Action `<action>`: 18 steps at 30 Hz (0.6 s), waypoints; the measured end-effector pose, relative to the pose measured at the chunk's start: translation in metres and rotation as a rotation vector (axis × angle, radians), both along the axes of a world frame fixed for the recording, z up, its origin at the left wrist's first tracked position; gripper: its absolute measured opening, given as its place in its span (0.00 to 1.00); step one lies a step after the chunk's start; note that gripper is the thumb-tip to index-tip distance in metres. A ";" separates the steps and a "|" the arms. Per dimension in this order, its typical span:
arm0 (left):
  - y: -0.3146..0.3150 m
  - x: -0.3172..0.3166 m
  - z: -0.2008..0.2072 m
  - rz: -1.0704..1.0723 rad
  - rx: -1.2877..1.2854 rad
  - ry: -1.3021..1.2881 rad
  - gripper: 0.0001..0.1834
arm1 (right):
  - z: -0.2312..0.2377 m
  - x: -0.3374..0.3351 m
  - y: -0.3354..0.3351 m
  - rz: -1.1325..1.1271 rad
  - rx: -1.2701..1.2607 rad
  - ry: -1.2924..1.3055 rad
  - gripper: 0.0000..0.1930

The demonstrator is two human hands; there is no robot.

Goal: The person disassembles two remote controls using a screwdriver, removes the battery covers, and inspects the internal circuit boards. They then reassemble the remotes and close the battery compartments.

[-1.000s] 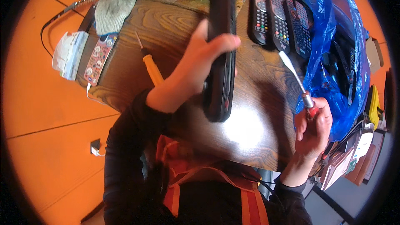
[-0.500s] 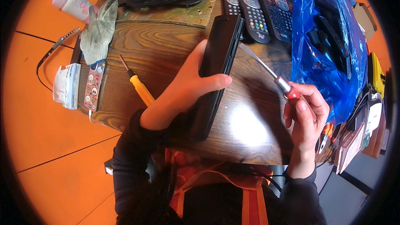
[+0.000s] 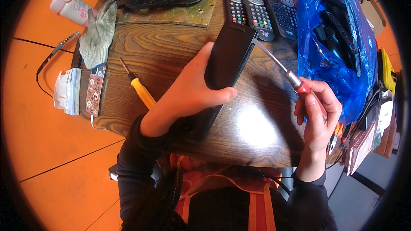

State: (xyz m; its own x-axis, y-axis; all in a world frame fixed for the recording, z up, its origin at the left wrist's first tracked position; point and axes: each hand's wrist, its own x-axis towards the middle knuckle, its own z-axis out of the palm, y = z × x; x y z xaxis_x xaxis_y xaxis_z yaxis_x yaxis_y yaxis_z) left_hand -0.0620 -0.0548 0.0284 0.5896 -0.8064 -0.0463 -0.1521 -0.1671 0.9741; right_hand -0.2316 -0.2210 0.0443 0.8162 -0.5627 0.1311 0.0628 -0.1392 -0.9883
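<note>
Over the wooden table (image 3: 141,42), left hand (image 3: 188,92) clamps the long black remote (image 3: 224,60) aloft; right hand (image 3: 317,115) pinches a red-handled screwdriver (image 3: 284,72), tip now at the remote's top edge seam. Best levered gently, remote braced. Half a second ago the tip sat lower.

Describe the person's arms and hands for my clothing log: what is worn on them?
Both hands, the left hand and the right hand, are bare: no gloves, and no rings or watch that I can make out. Both forearms are covered by dark, close-fitting long sleeves, the left sleeve and the right sleeve, each ending at the wrist.
</note>
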 end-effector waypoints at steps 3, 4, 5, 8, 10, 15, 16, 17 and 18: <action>0.001 0.002 0.003 -0.011 0.108 -0.059 0.39 | 0.001 0.001 -0.002 0.001 -0.033 0.055 0.10; 0.001 0.003 0.005 -0.025 0.185 -0.078 0.42 | 0.002 0.001 -0.004 0.009 0.012 0.078 0.10; 0.001 0.003 0.005 -0.044 0.202 -0.066 0.41 | 0.003 0.001 -0.006 0.016 0.065 0.110 0.09; 0.001 0.001 0.006 -0.095 0.294 -0.059 0.41 | 0.002 0.004 -0.012 0.112 0.305 0.150 0.10; 0.001 0.000 0.005 -0.118 0.285 -0.080 0.41 | 0.000 0.004 -0.012 0.105 0.369 0.161 0.10; 0.004 0.004 0.000 -0.174 0.097 0.029 0.34 | -0.001 0.005 -0.013 0.180 0.435 0.101 0.10; 0.004 0.005 -0.001 -0.172 0.054 0.084 0.30 | -0.001 0.005 -0.014 0.199 0.452 0.063 0.10; 0.005 0.005 -0.001 -0.193 0.015 0.160 0.30 | -0.002 0.005 -0.013 0.172 0.440 0.094 0.11; 0.005 0.005 -0.001 -0.198 -0.013 0.246 0.29 | -0.002 0.005 -0.013 0.147 0.416 0.089 0.11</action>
State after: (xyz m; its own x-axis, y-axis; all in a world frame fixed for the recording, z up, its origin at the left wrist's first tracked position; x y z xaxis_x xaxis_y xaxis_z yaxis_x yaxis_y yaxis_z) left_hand -0.0571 -0.0496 0.0277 0.3938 -0.9056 -0.1572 0.0599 -0.1454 0.9876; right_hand -0.2269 -0.2337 0.0418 0.8891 -0.4302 -0.1560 -0.0352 0.2756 -0.9606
